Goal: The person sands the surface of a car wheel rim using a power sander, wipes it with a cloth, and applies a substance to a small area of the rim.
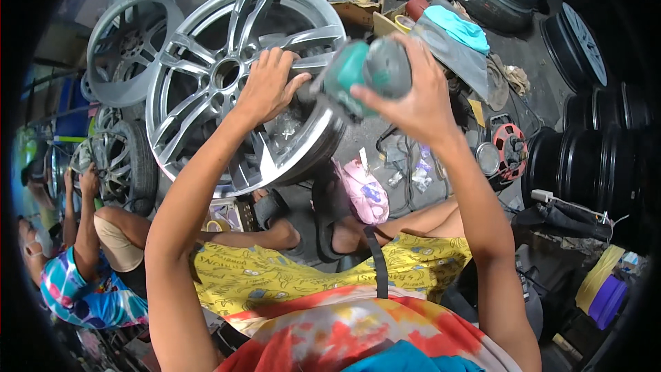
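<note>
Wheel (211, 87) ctr-L, sander (354, 72) at its R edge, box (354, 11) behind, reel (511, 149) R.

Grey, littered floor (540, 93) spreads beyond and right of the right grip (421, 100); black wheel rims (585, 172) sit close together farther right, and bluish light (31, 131) shows far to its left.

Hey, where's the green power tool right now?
In the head view, the green power tool is above centre, in the right hand, at the right edge of the large silver wheel.
</note>
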A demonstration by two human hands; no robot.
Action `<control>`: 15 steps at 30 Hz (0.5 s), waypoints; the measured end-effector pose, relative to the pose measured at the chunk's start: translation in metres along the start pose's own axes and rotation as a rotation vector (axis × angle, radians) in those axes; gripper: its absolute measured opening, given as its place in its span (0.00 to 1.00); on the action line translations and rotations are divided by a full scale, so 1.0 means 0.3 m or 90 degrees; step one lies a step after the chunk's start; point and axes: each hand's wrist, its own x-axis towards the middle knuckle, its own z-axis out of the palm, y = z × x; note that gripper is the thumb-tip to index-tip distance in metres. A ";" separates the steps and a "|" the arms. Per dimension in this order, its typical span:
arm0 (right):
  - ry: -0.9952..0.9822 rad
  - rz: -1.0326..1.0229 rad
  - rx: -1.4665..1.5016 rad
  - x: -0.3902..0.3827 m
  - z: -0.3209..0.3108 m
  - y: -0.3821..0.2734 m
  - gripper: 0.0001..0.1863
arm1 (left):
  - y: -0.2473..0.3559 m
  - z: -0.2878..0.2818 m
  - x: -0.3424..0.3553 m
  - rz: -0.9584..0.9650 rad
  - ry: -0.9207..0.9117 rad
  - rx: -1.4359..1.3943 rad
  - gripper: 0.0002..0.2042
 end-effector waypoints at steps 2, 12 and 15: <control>0.008 0.054 0.017 0.096 0.017 0.091 0.45 | 0.007 -0.006 0.003 -0.006 -0.011 -0.005 0.23; 0.144 0.085 0.025 -0.178 0.055 -0.124 0.40 | 0.014 -0.013 0.004 -0.021 -0.033 -0.004 0.23; 0.115 0.166 0.057 -0.388 0.108 -0.308 0.41 | 0.024 -0.010 0.004 -0.014 -0.035 -0.027 0.21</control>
